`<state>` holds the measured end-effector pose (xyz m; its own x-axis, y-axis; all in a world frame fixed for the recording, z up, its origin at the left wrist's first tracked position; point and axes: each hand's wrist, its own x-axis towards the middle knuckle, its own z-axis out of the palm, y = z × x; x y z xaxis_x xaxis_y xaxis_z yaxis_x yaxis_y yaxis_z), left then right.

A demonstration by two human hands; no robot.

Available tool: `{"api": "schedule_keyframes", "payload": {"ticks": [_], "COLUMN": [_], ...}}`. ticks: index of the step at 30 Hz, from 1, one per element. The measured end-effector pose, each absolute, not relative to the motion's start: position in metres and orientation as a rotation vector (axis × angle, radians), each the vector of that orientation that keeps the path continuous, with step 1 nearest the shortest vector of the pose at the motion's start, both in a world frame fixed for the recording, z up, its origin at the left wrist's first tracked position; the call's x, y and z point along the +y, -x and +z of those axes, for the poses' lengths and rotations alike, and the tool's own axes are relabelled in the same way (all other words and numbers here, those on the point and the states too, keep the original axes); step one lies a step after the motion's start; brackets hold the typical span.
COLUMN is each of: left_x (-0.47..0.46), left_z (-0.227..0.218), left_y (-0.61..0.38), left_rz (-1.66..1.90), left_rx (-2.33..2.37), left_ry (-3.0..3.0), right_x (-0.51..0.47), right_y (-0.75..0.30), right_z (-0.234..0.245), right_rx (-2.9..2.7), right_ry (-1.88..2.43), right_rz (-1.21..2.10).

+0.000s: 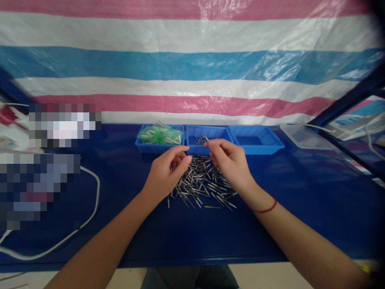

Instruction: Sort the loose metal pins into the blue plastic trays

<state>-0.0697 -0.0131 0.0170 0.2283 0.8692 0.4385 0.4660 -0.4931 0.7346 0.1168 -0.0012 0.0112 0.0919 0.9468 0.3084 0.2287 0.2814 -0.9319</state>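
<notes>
A heap of small metal pins [200,184] lies on the dark blue table [300,200] in front of me. My left hand [165,172] hovers over the heap's left side, fingers curled and thumb against forefinger. My right hand [230,160] is above the heap's right side, fingertips pinched near the front wall of the middle blue tray [207,140], which holds a few pins. What either pinch holds is too small to name. A red string circles my right wrist.
The left blue tray [159,140] holds green plastic bags. The right blue tray [255,140] looks bare. A clear lid or tray [303,136] sits at the far right. A white cable [90,208] loops at left. A striped tarp hangs behind.
</notes>
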Motion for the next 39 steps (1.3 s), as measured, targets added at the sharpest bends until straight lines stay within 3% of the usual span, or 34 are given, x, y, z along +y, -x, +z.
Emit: {"api": "schedule_keyframes", "payload": {"ticks": [9, 19, 27, 39], "left_x": [-0.006, -0.007, -0.009, -0.007], "left_z": [0.016, 0.019, 0.011, 0.029], "left_y": [0.076, 0.079, 0.048, 0.033], "left_rz": [1.001, 0.592, 0.462, 0.127], "left_rx": [1.205, 0.932, 1.338, 1.443], "left_ry": [-2.349, -2.721, -2.847, -2.953], "right_x": [0.014, -0.005, -0.008, -0.007], "right_y": [-0.133, -0.122, -0.119, -0.120], "right_z": [0.010, 0.019, 0.020, 0.022], "right_rx": [-1.056, -1.472, -1.577, -1.584], "right_ry": [1.200, 1.209, 1.190, 1.161], "right_rz": [1.041, 0.767, 0.664, 0.703]}}
